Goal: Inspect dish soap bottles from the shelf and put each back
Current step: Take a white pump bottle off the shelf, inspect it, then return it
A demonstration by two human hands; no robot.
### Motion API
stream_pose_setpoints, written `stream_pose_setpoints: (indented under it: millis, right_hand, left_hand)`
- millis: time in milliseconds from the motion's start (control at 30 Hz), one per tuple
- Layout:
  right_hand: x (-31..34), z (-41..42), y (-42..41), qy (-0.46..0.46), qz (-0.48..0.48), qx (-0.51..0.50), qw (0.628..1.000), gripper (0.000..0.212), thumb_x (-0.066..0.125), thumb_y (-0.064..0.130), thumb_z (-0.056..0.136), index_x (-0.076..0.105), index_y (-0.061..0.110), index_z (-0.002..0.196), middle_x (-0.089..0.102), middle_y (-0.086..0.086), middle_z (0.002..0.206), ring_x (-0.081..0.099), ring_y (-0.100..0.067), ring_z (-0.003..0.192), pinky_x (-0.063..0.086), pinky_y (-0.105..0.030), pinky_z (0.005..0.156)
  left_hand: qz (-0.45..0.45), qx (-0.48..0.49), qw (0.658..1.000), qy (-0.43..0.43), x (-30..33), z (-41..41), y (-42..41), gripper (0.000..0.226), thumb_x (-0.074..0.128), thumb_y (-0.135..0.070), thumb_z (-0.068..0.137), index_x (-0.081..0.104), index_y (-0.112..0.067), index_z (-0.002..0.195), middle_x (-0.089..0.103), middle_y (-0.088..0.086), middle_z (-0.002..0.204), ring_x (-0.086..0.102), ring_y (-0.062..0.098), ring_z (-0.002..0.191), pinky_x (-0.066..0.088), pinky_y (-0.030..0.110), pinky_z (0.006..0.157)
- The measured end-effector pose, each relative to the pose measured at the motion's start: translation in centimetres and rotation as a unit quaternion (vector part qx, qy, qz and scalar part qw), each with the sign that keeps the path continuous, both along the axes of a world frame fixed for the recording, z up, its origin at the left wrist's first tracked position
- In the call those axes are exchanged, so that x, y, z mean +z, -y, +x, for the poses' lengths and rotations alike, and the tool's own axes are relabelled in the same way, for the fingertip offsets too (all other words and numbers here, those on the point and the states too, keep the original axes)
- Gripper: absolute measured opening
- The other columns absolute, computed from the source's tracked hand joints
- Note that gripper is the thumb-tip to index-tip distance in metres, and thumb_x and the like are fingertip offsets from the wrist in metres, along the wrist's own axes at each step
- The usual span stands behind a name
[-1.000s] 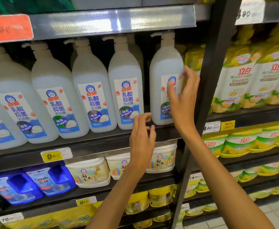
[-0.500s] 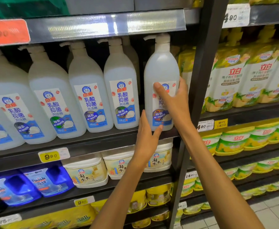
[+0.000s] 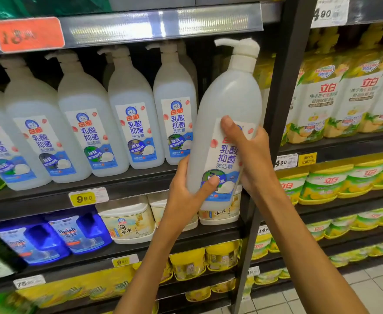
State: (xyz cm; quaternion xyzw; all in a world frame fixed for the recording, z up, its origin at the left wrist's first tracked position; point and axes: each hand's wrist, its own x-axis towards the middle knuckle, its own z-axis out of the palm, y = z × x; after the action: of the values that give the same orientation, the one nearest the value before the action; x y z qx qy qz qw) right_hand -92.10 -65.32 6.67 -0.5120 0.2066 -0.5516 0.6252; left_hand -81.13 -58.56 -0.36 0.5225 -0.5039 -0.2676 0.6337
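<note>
Both your hands grip the white pump bottle (image 3: 228, 105): left hand (image 3: 186, 189) low, right hand (image 3: 251, 155) mid-label; bottle tilted, off the shelf (image 3: 127, 189).

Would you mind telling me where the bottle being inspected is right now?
In the head view, the held bottle is right of centre, off the shelf, gripped by the left hand and right hand, beside the black upright post.
</note>
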Motion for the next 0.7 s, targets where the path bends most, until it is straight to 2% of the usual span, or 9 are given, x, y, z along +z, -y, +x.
stream_pose_setpoints:
  millis: [67,133,200,233,300,367,467,600,700]
  right_hand:
    - [0.5,-0.3,-0.5,-0.007,0.015,0.054,0.998,0.081,0.077,0.047,0.063,0.052,0.004,0.127,0.075,-0.009,0.096,0.074,-0.023,0.083,0.059,-0.032,0.065]
    - [1.0,-0.6,-0.5,-0.002,0.012,0.114,0.993,0.066,0.065,0.049,0.080,0.051,0.006,0.128,0.072,-0.012,0.105,0.071,-0.027,0.094,0.059,-0.039,0.078]
    - [1.6,-0.7,-0.5,-0.032,-0.008,0.115,0.993,0.072,0.063,0.049,0.078,0.047,0.004,0.133,0.068,-0.015,0.114,0.068,-0.029,0.103,0.055,-0.045,0.089]
    - [1.8,-0.5,-0.7,-0.043,-0.016,0.114,0.992,0.084,0.073,0.052,0.071,0.045,0.005,0.135,0.068,-0.015,0.115,0.068,-0.029,0.103,0.056,-0.045,0.088]
    - [2.1,0.0,-1.0,-0.042,-0.013,0.134,0.990,0.101,0.083,0.059,0.055,0.045,0.009,0.135,0.068,-0.015,0.112,0.069,-0.028,0.099,0.058,-0.042,0.080]
    - [2.1,0.4,-1.4,-0.042,-0.016,0.127,0.991,0.080,0.075,0.049,0.068,0.047,0.012,0.132,0.070,-0.011,0.105,0.071,-0.027,0.094,0.059,-0.039,0.073]
    - [1.9,0.8,-2.0,-0.061,-0.035,0.080,0.994,0.053,0.063,0.039,0.074,0.051,0.020,0.122,0.070,-0.007,0.102,0.072,-0.023,0.090,0.059,-0.034,0.068]
    - [2.1,1.4,-2.9,-0.087,-0.072,0.015,0.994,0.059,0.066,0.045,0.075,0.048,0.023,0.127,0.066,-0.003,0.111,0.070,-0.016,0.093,0.060,-0.031,0.071]
    - [2.6,1.2,-2.8,-0.062,-0.050,0.080,0.994,0.061,0.056,0.051,0.085,0.043,0.021,0.136,0.064,-0.007,0.118,0.069,-0.020,0.100,0.059,-0.039,0.080]
  left_hand:
    - [-0.016,0.004,0.999,-0.028,0.0,-0.2,-0.6,0.052,0.074,-0.047,0.069,0.051,-0.034,0.114,0.068,-0.011,0.104,0.068,0.006,0.096,0.054,0.016,0.065]
    - [-0.013,-0.008,0.997,-0.075,0.0,-0.2,-1.4,0.049,0.071,-0.047,0.068,0.054,-0.033,0.112,0.073,-0.010,0.099,0.070,0.009,0.093,0.055,0.018,0.063]
    - [0.001,-0.029,0.990,-0.139,-0.1,0.0,-2.3,0.053,0.072,-0.053,0.063,0.059,-0.031,0.109,0.074,-0.009,0.097,0.071,0.011,0.089,0.055,0.020,0.062]
    - [0.013,-0.046,0.984,-0.171,-0.2,0.2,-2.7,0.054,0.073,-0.055,0.061,0.062,-0.030,0.108,0.075,-0.006,0.098,0.072,0.012,0.088,0.056,0.021,0.063]
    - [0.042,-0.081,0.972,-0.215,-0.3,0.6,-3.7,0.036,0.069,-0.051,0.068,0.072,-0.032,0.099,0.076,-0.003,0.096,0.072,0.012,0.085,0.056,0.022,0.063]
    - [0.074,-0.116,0.963,-0.230,-0.3,1.0,-4.4,0.022,0.059,-0.048,0.076,0.076,-0.040,0.088,0.076,-0.006,0.091,0.072,0.009,0.082,0.056,0.021,0.062]
    - [0.093,-0.137,0.958,-0.233,-0.3,1.7,-4.9,0.022,0.056,-0.052,0.079,0.075,-0.044,0.088,0.076,-0.009,0.093,0.072,0.006,0.085,0.056,0.022,0.065]
    - [0.058,-0.116,0.952,-0.277,0.0,1.4,-4.4,0.032,0.054,-0.053,0.075,0.075,-0.041,0.095,0.073,-0.003,0.106,0.069,0.013,0.098,0.058,0.029,0.077]
    - [0.036,-0.118,0.936,-0.331,0.2,1.3,-4.1,0.046,0.050,-0.058,0.076,0.068,-0.034,0.111,0.072,0.005,0.110,0.070,0.020,0.098,0.059,0.035,0.075]
